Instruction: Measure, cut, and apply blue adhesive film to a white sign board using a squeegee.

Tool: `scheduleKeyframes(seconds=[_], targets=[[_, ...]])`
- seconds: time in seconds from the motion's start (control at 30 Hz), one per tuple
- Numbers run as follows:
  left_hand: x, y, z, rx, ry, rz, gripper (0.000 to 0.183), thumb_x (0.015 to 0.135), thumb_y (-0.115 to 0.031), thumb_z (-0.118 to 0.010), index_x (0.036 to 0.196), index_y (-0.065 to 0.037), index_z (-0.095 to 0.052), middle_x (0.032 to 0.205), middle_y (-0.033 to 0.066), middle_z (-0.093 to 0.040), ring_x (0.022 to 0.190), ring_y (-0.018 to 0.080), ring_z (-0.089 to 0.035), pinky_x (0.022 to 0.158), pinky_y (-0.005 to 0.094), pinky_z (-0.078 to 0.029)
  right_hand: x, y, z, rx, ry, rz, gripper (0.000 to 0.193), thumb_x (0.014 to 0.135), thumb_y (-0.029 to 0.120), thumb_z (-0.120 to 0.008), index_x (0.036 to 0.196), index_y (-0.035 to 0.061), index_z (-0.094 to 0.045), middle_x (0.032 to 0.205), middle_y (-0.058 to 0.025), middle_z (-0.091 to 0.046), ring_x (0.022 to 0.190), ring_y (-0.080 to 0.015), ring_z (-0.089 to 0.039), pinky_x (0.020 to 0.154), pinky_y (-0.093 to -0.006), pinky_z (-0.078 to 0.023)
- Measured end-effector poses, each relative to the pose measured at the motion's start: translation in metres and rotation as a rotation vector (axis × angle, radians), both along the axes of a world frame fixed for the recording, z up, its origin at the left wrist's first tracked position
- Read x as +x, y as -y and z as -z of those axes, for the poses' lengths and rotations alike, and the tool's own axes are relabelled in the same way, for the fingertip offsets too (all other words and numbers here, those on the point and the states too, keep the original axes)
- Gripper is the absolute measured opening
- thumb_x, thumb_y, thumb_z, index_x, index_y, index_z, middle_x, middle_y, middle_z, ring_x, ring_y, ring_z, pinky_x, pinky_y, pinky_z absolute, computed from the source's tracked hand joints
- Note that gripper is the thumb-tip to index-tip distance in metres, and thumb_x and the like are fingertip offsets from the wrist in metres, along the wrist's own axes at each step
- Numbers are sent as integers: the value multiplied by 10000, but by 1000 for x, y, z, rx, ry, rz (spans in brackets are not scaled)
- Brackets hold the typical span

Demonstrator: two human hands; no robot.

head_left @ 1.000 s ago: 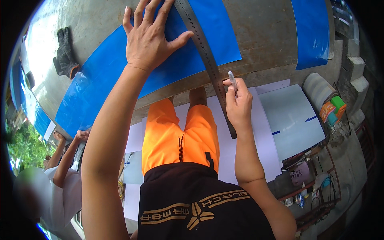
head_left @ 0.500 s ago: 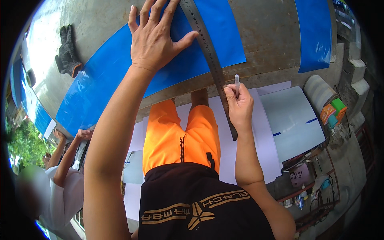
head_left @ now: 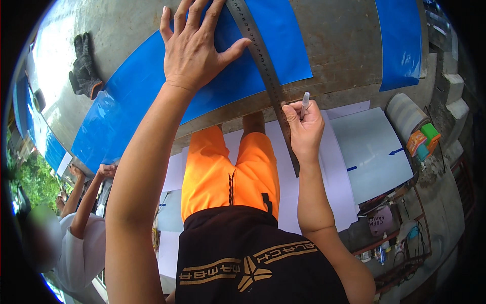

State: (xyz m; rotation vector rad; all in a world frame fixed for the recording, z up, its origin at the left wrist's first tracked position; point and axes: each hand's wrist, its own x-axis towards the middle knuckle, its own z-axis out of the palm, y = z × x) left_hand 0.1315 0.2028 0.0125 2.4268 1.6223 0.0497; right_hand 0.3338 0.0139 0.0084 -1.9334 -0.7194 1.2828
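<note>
One ruler [head_left: 265, 63] crossed the blue sheet [head_left: 136, 83]; left hand [head_left: 193, 58] lay spread on it, right hand [head_left: 307, 129] pinched pen [head_left: 305, 102] beside ruler.

Surface [head_left: 349, 45]: broad, grey, brown-stained in patches. Light: daylight, strongest at the surface's left end, where white glare washes out the top. Greenery [head_left: 38, 177]: sunlit, leafy, beyond the surface's left end. Concrete blocks [head_left: 454, 101]: grey, pale-topped, stepped, just right of the surface. Rack [head_left: 423, 219]: reddish-brown metal frame, off the surface's near right corner; carries small bottles [head_left: 380, 253] and dark cables. Concrete floor [head_left: 445, 213], apparently: grey, right of the surface on the near side, distorted toward the dark rim.
</note>
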Motion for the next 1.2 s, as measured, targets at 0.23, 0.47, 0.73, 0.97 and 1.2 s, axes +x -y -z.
scheduleKeyframes(seconds=[0.23,0.47,0.73,0.97,1.2], targets=[[-1,0,5,31,16,0,955,803,-621,-682,1549,-113,-372,1580,99,-365,1503,303,-249,1250,540,-96,-3,-5,2,14,-45,54,197,913,113,-786,905,42,-602,762,50,-587,663,-18,-447,606,-191,-416],[-1,0,1,-18,3,-7,958,798,-617,-688,1549,-113,-372,1580,101,-364,1504,302,-246,1251,541,-91,-3,-5,3,22,-41,43,232,913,114,-787,901,46,-565,756,50,-581,659,-15,-445,595,-191,-412],[0,0,1,-7,-9,2,956,801,-614,-688,1549,-109,-370,1580,101,-364,1506,302,-241,1254,538,-85,-2,-5,3,34,-43,44,225,913,108,-785,901,46,-569,761,49,-579,660,-18,-449,599,-191,-413],[0,0,2,-6,-3,1,960,803,-611,-691,1556,-115,-360,1582,94,-362,1508,295,-238,1256,533,-84,-2,-6,2,20,-30,38,226,911,110,-787,902,45,-571,765,46,-588,662,-20,-458,602,-190,-418],[0,0,2,7,0,-1,951,803,-604,-695,1551,-116,-369,1578,92,-371,1503,298,-251,1249,534,-100,-2,-8,-1,15,-7,26,227,909,114,-791,903,42,-575,761,47,-588,661,-17,-458,598,-191,-417]])
